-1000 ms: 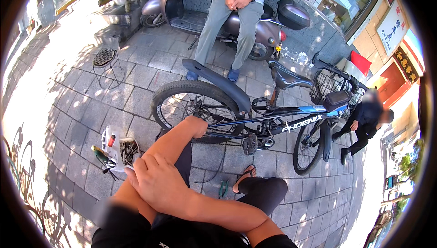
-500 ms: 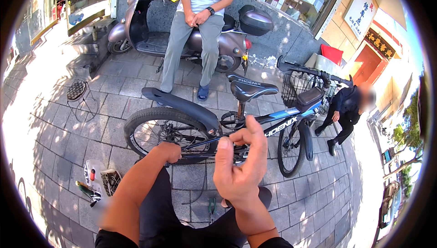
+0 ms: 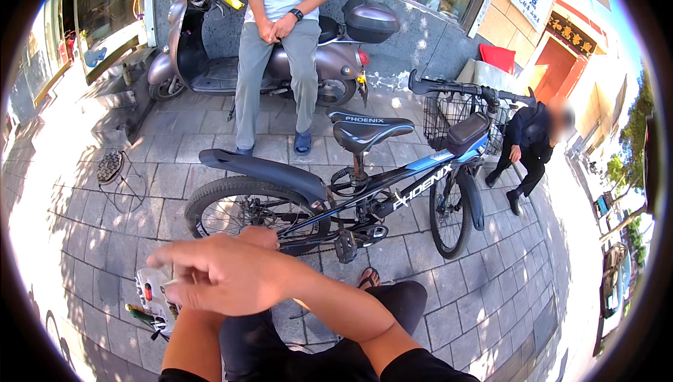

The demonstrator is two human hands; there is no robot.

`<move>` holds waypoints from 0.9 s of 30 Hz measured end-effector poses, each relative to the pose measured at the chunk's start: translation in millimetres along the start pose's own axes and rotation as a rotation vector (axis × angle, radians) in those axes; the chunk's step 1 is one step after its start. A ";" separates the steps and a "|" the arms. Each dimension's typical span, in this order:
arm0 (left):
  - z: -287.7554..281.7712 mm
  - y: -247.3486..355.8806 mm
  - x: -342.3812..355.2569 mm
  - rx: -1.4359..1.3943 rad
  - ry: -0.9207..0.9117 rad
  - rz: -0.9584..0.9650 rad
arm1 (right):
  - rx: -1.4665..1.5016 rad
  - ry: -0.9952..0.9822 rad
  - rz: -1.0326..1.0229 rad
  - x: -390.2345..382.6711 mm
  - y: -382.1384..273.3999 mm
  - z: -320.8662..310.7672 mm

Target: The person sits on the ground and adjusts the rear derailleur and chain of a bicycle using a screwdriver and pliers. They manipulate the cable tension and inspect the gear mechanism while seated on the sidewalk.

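A black and blue bicycle stands across the view, its rear wheel on the left under a black mudguard. My left hand is curled closed at the lower part of the rear wheel, near the rear end of the frame. What it grips, if anything, is hidden. My right hand crosses over my left forearm, open, with fingers stretched to the left and nothing in them. Beside it lies a white tool container with a red-handled tool and green-handled tool, partly covered by the hand.
A person in grey trousers sits against a scooter beyond the bicycle. Another person in dark clothes sits at the right, past the front wheel. A small round stool stands at the left on the paving.
My right hand has swung left, from in front of the bicycle frame to over my left forearm near the tool container. My left hand stays by the rear wheel. The view has shifted slightly.
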State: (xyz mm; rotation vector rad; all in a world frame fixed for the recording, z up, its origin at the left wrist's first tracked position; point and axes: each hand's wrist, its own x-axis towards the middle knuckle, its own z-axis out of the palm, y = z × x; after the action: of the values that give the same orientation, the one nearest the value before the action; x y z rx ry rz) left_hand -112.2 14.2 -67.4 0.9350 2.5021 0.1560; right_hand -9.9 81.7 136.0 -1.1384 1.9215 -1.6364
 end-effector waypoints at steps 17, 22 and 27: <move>59.1 29.3 -68.7 -0.738 0.399 0.430 | -0.764 1.052 0.142 -135.4 127.5 38.8; 121.0 57.1 -102.1 -0.851 0.541 0.422 | -0.587 0.731 0.103 -133.3 125.7 79.2; 148.4 58.9 -132.2 -0.589 0.564 0.332 | -0.474 0.647 -0.073 -133.4 155.8 107.0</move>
State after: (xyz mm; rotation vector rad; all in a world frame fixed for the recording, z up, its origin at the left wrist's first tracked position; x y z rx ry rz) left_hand 78.3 -34.2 -133.2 1.1361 2.4855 1.3433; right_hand 95.7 115.1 -67.1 -0.8956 2.8207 -1.7894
